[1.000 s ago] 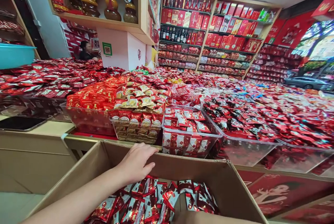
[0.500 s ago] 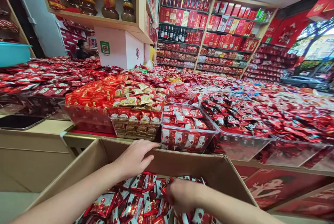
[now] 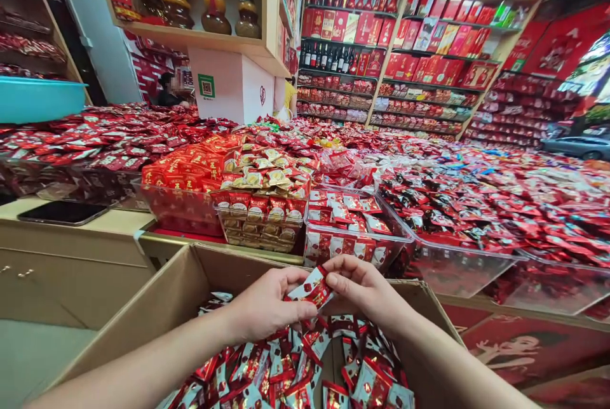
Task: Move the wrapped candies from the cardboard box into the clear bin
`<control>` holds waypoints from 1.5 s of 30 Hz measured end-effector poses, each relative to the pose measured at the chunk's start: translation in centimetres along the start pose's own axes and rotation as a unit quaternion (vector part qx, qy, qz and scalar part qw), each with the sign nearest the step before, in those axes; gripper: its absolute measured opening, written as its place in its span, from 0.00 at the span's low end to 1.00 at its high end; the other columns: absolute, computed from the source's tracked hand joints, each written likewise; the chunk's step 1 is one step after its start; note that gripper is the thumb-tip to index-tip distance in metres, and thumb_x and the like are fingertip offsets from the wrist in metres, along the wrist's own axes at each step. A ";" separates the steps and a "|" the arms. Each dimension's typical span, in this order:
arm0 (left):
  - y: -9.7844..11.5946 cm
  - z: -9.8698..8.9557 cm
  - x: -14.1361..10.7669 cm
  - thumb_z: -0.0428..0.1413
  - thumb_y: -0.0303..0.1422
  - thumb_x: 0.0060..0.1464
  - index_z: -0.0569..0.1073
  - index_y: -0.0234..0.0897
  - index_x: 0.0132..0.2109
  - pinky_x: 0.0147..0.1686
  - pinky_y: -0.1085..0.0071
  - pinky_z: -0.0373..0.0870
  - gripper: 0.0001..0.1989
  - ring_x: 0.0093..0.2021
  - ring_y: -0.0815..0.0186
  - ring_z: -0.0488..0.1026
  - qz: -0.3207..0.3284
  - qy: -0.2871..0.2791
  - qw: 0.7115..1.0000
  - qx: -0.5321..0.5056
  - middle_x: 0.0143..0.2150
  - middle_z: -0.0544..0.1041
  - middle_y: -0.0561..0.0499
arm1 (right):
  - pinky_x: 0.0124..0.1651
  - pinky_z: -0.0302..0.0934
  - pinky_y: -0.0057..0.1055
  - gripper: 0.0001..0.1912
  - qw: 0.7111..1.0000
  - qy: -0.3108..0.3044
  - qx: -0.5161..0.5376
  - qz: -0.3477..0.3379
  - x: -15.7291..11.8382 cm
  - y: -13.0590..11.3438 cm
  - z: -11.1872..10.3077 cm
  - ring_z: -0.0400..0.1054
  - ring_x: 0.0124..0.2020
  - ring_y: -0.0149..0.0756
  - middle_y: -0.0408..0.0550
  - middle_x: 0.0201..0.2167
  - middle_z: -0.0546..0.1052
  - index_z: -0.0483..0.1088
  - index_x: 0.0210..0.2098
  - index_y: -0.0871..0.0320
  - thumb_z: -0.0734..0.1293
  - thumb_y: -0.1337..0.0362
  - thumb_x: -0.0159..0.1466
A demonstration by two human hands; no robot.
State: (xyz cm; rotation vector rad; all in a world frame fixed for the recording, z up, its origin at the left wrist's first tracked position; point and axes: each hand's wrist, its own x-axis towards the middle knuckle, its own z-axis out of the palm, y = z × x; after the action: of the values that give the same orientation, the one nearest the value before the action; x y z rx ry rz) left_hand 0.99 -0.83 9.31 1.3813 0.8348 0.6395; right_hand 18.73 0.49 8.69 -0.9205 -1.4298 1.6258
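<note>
Between my two hands is a small red-and-white candy packet (image 3: 312,288), raised above an open cardboard box (image 3: 143,307). My left hand (image 3: 269,304) is closed on its left side, thumb in front. The fingers of my right hand (image 3: 362,285) pinch its upper right corner. Many similar loose packets (image 3: 257,371) lie in the box below, with a strip of bare cardboard showing among them. Just beyond the box's far wall stands a clear plastic bin (image 3: 357,237) of red-and-white packets.
Left of that bin are a bin of gold durian packets (image 3: 262,221) and one of red packets (image 3: 183,196). A dark phone (image 3: 61,212) lies on the counter at left, below a turquoise basin (image 3: 40,99). More clear bins (image 3: 462,263) line the right.
My right hand has come up out of the box's contents. A candy packet is now held between both hands, and the left hand has moved slightly right and down. The view has shifted.
</note>
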 end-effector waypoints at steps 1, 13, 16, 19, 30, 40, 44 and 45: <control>0.0 0.0 0.0 0.56 0.30 0.43 0.67 0.34 0.41 0.27 0.76 0.63 0.15 0.24 0.74 0.66 -0.001 0.010 1.000 -0.008 0.28 0.71 0.55 | 0.25 0.56 0.24 0.15 1.000 -0.004 -0.007 0.017 0.0 0.1 -0.1 0.62 0.22 0.25 0.40 0.21 0.67 0.61 0.30 0.61 0.65 0.55 0.50; -0.3 0.2 0.0 0.54 0.35 0.47 0.61 0.38 0.45 0.27 0.76 0.60 0.18 0.27 0.73 0.65 -0.018 0.032 0.990 -0.136 0.31 0.68 0.53 | 0.22 0.56 0.22 0.16 0.995 0.058 -0.063 -0.053 -0.6 0.2 0.5 0.60 0.20 0.24 0.40 0.20 0.67 0.62 0.34 0.59 0.65 0.55 0.51; -0.1 0.1 -0.3 0.53 0.34 0.48 0.62 0.40 0.44 0.28 0.76 0.60 0.14 0.26 0.75 0.64 -0.084 -0.048 0.960 -0.262 0.32 0.66 0.54 | 0.29 0.60 0.25 0.29 0.987 -0.002 -0.081 -0.138 -1.0 0.2 0.6 0.64 0.32 0.29 0.46 0.35 0.67 0.54 0.48 0.52 0.67 0.59 0.49; 0.0 0.2 -0.4 0.50 0.34 0.50 0.63 0.40 0.42 0.29 0.74 0.60 0.11 0.25 0.75 0.64 -0.099 -0.087 0.950 -0.284 0.32 0.66 0.54 | 0.38 0.59 0.28 0.19 0.970 -0.037 -0.155 -0.183 -1.1 0.2 0.4 0.60 0.42 0.33 0.49 0.42 0.64 0.62 0.42 0.55 0.66 0.61 0.51; 0.0 1.4 -0.2 0.45 0.44 0.51 0.64 0.35 0.40 0.22 0.78 0.56 0.17 0.25 0.72 0.68 -0.053 -0.078 0.995 -0.029 0.32 0.70 0.50 | 0.24 0.54 0.22 0.13 0.957 0.027 -0.268 -0.112 -0.4 0.7 0.2 0.56 0.22 0.25 0.41 0.21 0.64 0.64 0.28 0.61 0.61 0.55 0.55; -0.3 1.9 -0.3 0.42 0.42 0.54 0.61 0.40 0.49 0.30 0.72 0.63 0.18 0.31 0.69 0.68 -0.021 0.006 0.982 -0.189 0.38 0.70 0.49 | 0.42 0.60 0.36 0.25 0.805 0.078 -0.480 -0.340 -1.7 0.4 1.8 0.59 0.44 0.41 0.55 0.44 0.63 0.58 0.46 0.56 0.66 0.60 0.50; 0.6 2.3 -0.9 0.41 0.44 0.54 0.60 0.39 0.50 0.31 0.71 0.64 0.20 0.37 0.65 0.67 -0.017 -0.028 0.995 -0.091 0.39 0.69 0.48 | 0.41 0.59 0.36 0.19 0.750 0.076 -0.537 -0.380 -1.6 0.7 1.4 0.61 0.41 0.37 0.53 0.43 0.67 0.56 0.46 0.56 0.59 0.72 0.55; 0.9 2.2 -0.9 0.40 0.44 0.54 0.62 0.38 0.49 0.31 0.70 0.64 0.20 0.38 0.65 0.67 -0.009 -0.043 0.997 -0.058 0.39 0.69 0.47 | 0.40 0.59 0.34 0.19 0.739 0.080 -0.544 -0.388 -1.7 0.4 1.0 0.62 0.40 0.35 0.52 0.43 0.68 0.56 0.46 0.56 0.58 0.73 0.55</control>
State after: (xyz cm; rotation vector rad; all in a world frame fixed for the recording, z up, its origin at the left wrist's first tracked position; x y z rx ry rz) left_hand 2.33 -2.79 10.28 1.2855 0.7288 0.6010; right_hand 18.51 -1.49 8.45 -0.7899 -2.2250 -0.0301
